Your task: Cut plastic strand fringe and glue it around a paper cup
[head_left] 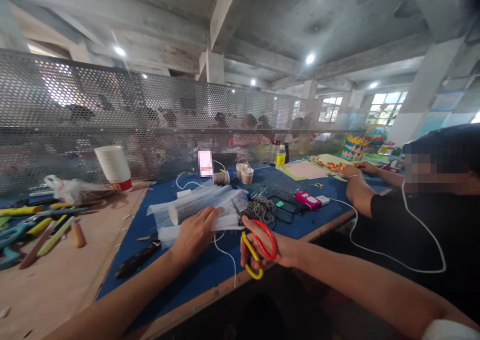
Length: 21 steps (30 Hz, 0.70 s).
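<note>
My right hand (pixel 262 247) holds scissors (pixel 269 250) with one red and one yellow handle loop. Their blades point up and left, parted, beside the right end of a white strip. My left hand (pixel 197 230) presses on the white fibrous mesh (pixel 202 200) spread over the blue mat, with its fingers toward the strip. A pale roll lies on the mesh, left of my left hand. Grey cord (pixel 260 209) is heaped just beyond the scissors.
A black-handled knife (pixel 138 258) lies left of the mesh. Tools (pixel 41 227) and stacked paper cups (pixel 114 165) stand on the left board. A phone (pixel 205 162), small buckets (pixel 246 174) and a yellow bottle (pixel 280 157) are behind. Another person works at the right.
</note>
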Each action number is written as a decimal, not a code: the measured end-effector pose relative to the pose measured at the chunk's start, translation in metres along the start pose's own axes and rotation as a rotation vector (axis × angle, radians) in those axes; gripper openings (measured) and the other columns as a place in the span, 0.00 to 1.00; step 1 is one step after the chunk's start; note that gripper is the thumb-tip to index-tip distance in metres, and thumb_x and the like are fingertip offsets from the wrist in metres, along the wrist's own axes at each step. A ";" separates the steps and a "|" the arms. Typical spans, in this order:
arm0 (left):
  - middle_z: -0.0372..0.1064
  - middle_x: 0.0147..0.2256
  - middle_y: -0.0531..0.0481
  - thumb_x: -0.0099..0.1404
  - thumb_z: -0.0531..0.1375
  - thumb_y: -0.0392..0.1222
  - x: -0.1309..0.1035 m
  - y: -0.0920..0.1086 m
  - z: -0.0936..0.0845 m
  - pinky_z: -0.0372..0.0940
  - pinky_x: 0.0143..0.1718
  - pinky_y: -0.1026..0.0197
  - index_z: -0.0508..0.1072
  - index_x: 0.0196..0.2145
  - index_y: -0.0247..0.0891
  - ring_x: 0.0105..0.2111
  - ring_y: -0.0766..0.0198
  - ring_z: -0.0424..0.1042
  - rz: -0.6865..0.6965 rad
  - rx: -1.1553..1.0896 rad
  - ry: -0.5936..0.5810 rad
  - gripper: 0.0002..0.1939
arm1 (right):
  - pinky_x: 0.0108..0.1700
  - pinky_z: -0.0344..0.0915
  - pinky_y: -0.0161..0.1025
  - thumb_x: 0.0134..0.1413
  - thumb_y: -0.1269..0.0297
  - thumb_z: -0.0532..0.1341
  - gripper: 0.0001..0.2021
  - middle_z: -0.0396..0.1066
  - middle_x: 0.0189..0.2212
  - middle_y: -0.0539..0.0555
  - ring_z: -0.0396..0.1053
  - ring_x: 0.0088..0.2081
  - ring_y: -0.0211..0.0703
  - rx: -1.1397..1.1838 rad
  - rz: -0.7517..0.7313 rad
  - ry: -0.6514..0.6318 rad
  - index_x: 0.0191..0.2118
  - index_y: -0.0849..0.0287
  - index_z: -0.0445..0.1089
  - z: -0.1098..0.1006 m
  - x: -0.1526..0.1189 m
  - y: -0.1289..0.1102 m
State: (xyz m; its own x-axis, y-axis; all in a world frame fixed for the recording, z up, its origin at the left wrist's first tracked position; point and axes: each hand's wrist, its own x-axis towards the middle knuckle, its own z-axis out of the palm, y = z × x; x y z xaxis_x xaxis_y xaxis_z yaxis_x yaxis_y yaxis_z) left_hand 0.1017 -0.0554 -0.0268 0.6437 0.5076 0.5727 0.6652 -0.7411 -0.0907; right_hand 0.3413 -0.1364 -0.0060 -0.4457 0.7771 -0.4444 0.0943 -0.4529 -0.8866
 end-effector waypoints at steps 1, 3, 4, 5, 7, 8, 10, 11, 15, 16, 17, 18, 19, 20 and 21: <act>0.72 0.47 0.44 0.62 0.54 0.26 0.000 0.000 0.000 0.71 0.42 0.57 0.63 0.59 0.40 0.43 0.56 0.75 -0.024 0.017 -0.018 0.28 | 0.19 0.58 0.27 0.54 0.24 0.40 0.44 0.76 0.31 0.60 0.68 0.20 0.32 0.000 -0.003 -0.003 0.32 0.65 0.70 0.000 0.000 0.001; 0.71 0.46 0.44 0.63 0.54 0.27 0.000 0.000 0.000 0.71 0.39 0.57 0.64 0.58 0.39 0.41 0.56 0.75 -0.035 0.044 -0.054 0.25 | 0.20 0.59 0.28 0.54 0.23 0.40 0.44 0.76 0.31 0.60 0.68 0.21 0.33 0.005 -0.001 -0.005 0.32 0.65 0.69 0.000 0.000 0.002; 0.71 0.46 0.44 0.64 0.54 0.28 0.000 -0.001 0.000 0.71 0.38 0.57 0.66 0.57 0.39 0.39 0.56 0.75 -0.029 0.052 -0.066 0.24 | 0.20 0.59 0.28 0.54 0.23 0.41 0.44 0.76 0.31 0.59 0.68 0.21 0.33 0.009 0.004 -0.005 0.32 0.65 0.69 0.000 -0.001 0.002; 0.71 0.45 0.44 0.64 0.54 0.29 0.000 -0.001 0.000 0.71 0.37 0.57 0.67 0.55 0.39 0.39 0.57 0.75 -0.022 0.057 -0.071 0.22 | 0.20 0.59 0.28 0.53 0.23 0.41 0.43 0.76 0.30 0.59 0.68 0.21 0.33 0.013 0.012 -0.009 0.32 0.65 0.69 0.001 -0.001 0.002; 0.71 0.45 0.44 0.64 0.54 0.29 -0.001 -0.003 0.001 0.71 0.37 0.57 0.68 0.54 0.39 0.38 0.57 0.75 -0.014 0.060 -0.059 0.21 | 0.20 0.60 0.29 0.53 0.23 0.41 0.44 0.76 0.30 0.59 0.68 0.20 0.34 0.021 0.033 -0.024 0.32 0.64 0.69 0.001 -0.002 0.002; 0.71 0.45 0.44 0.64 0.54 0.28 -0.001 -0.004 0.002 0.71 0.37 0.58 0.68 0.54 0.39 0.38 0.57 0.75 -0.014 0.060 -0.049 0.21 | 0.20 0.59 0.29 0.53 0.23 0.40 0.44 0.76 0.30 0.59 0.68 0.20 0.34 0.024 0.041 -0.031 0.32 0.64 0.68 0.002 -0.003 0.002; 0.71 0.45 0.44 0.64 0.54 0.28 -0.002 -0.005 0.003 0.70 0.38 0.58 0.69 0.54 0.39 0.39 0.57 0.75 -0.012 0.057 -0.032 0.21 | 0.20 0.59 0.30 0.53 0.22 0.39 0.44 0.76 0.30 0.59 0.68 0.20 0.34 0.032 0.055 -0.040 0.32 0.64 0.68 0.002 -0.004 0.003; 0.71 0.45 0.44 0.64 0.54 0.29 -0.002 -0.005 0.003 0.70 0.38 0.58 0.69 0.53 0.39 0.39 0.57 0.75 -0.012 0.055 -0.028 0.21 | 0.20 0.59 0.30 0.53 0.22 0.39 0.44 0.76 0.30 0.60 0.68 0.20 0.34 0.035 0.063 -0.041 0.32 0.64 0.68 0.002 -0.004 0.004; 0.71 0.44 0.44 0.64 0.53 0.28 -0.001 -0.004 0.002 0.71 0.36 0.59 0.70 0.52 0.39 0.38 0.58 0.75 -0.010 0.065 -0.002 0.20 | 0.20 0.60 0.30 0.52 0.22 0.39 0.45 0.76 0.31 0.61 0.68 0.20 0.34 0.043 0.104 -0.061 0.32 0.64 0.68 0.001 -0.004 0.008; 0.71 0.44 0.44 0.64 0.53 0.28 -0.001 -0.004 0.002 0.71 0.36 0.59 0.70 0.52 0.39 0.37 0.58 0.75 -0.005 0.072 0.006 0.20 | 0.20 0.60 0.30 0.51 0.22 0.39 0.45 0.76 0.32 0.61 0.69 0.21 0.35 0.045 0.106 -0.064 0.32 0.64 0.69 0.001 -0.003 0.008; 0.71 0.44 0.44 0.64 0.53 0.29 -0.001 -0.003 0.002 0.71 0.36 0.59 0.70 0.53 0.39 0.37 0.59 0.75 0.002 0.078 0.012 0.20 | 0.21 0.61 0.30 0.51 0.21 0.39 0.45 0.76 0.32 0.61 0.69 0.21 0.35 0.048 0.105 -0.063 0.32 0.64 0.69 0.001 -0.003 0.008; 0.71 0.44 0.44 0.65 0.53 0.29 -0.001 -0.003 0.002 0.71 0.36 0.60 0.70 0.53 0.39 0.36 0.59 0.74 0.012 0.080 0.016 0.20 | 0.21 0.61 0.31 0.51 0.21 0.39 0.45 0.76 0.32 0.61 0.69 0.21 0.35 0.052 0.104 -0.060 0.32 0.64 0.69 0.001 -0.002 0.008; 0.71 0.44 0.44 0.65 0.52 0.30 -0.002 -0.002 0.002 0.71 0.36 0.60 0.70 0.53 0.39 0.36 0.59 0.74 0.022 0.079 0.016 0.20 | 0.21 0.61 0.31 0.51 0.21 0.39 0.45 0.76 0.31 0.61 0.69 0.21 0.35 0.057 0.102 -0.055 0.32 0.64 0.69 0.001 -0.001 0.008; 0.71 0.44 0.44 0.66 0.52 0.30 -0.002 -0.001 0.002 0.71 0.36 0.60 0.70 0.53 0.39 0.36 0.59 0.74 0.031 0.074 0.017 0.19 | 0.21 0.61 0.31 0.51 0.21 0.39 0.45 0.76 0.31 0.61 0.70 0.21 0.36 0.060 0.099 -0.049 0.32 0.64 0.69 0.001 -0.001 0.008; 0.71 0.44 0.43 0.66 0.52 0.30 -0.002 -0.001 0.002 0.71 0.37 0.59 0.70 0.53 0.40 0.37 0.60 0.74 0.040 0.066 0.017 0.20 | 0.22 0.62 0.31 0.51 0.21 0.39 0.45 0.76 0.31 0.61 0.70 0.21 0.36 0.062 0.095 -0.043 0.31 0.64 0.69 0.002 -0.001 0.007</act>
State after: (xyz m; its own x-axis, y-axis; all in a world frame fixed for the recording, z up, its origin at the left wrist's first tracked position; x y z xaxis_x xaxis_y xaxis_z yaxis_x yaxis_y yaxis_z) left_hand 0.1002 -0.0549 -0.0294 0.6645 0.4701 0.5809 0.6627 -0.7299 -0.1674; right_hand 0.3407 -0.1415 -0.0119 -0.4751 0.7109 -0.5185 0.0835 -0.5502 -0.8308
